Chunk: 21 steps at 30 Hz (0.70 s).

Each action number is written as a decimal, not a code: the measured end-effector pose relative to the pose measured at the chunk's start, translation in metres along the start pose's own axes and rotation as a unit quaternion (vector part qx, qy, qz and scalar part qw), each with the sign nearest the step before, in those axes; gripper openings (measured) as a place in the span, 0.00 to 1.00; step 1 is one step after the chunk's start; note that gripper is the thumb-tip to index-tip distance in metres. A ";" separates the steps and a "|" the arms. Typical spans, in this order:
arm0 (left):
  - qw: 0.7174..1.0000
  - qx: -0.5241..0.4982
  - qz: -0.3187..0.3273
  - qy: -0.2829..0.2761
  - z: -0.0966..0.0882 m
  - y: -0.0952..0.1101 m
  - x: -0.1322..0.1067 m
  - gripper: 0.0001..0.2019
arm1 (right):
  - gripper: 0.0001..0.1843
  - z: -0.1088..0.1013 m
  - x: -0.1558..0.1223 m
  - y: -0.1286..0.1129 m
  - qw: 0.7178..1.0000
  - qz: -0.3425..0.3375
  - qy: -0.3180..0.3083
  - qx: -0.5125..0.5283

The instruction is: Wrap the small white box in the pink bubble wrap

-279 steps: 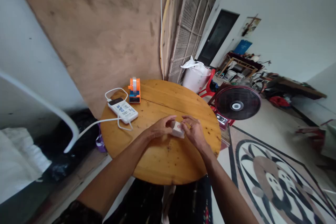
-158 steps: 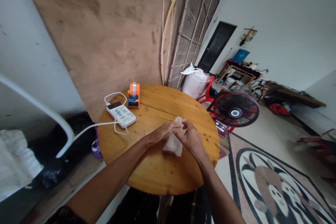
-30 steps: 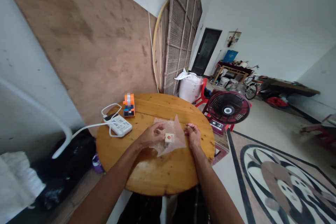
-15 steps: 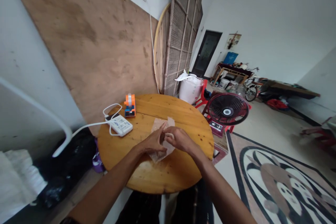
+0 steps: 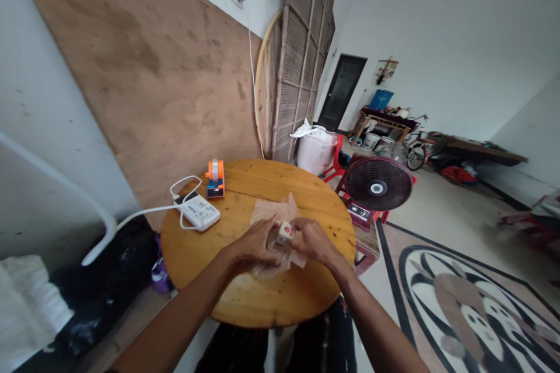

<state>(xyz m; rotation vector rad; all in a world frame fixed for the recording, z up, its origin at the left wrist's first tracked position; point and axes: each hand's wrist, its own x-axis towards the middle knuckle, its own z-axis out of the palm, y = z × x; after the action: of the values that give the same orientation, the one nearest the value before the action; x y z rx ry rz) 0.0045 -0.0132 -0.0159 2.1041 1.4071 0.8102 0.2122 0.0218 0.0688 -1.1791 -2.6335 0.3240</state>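
A small white box (image 5: 286,229) with a red mark shows between my hands, above the middle of the round wooden table. My right hand (image 5: 311,239) grips its right end, with the fingers curled. On the other side, my left hand (image 5: 256,245) curves around the clear plastic wrap (image 5: 263,210) beside the box, its thumb low and its fingers above. The wrap, which looks like bubble wrap, lies partly under both hands and sticks up behind them. Exactly where the left fingertips touch is hard to make out.
On the wooden table (image 5: 245,297) stand an orange and blue tape dispenser (image 5: 216,178) and a white power strip (image 5: 200,211) with a looped cable. A dark red fan (image 5: 378,185) is beyond the right edge. A wooden board (image 5: 175,81) leans at the left wall.
The white box, hidden before, now shows between my hands. My right hand has moved slightly right, and the gap between the hands has widened. The wrap has shifted and crumpled.
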 end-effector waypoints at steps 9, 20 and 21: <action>0.993 0.095 0.038 -0.050 0.000 -0.009 0.002 0.56 | 0.21 -0.022 -0.022 0.081 0.968 0.196 0.151 0.038; 0.986 0.118 0.109 -0.043 -0.005 -0.004 0.001 0.41 | 0.19 -0.028 -0.019 0.035 0.986 0.067 0.140 0.065; 0.987 0.111 0.108 -0.039 -0.004 -0.004 0.001 0.40 | 0.18 -0.027 -0.011 0.014 0.989 0.016 0.123 0.082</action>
<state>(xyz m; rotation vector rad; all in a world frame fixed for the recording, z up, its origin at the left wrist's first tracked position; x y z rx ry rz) -0.0009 -0.0105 -0.0157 2.4631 1.2940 0.6674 0.2370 0.0253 0.0890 -1.1304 -2.3305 0.3679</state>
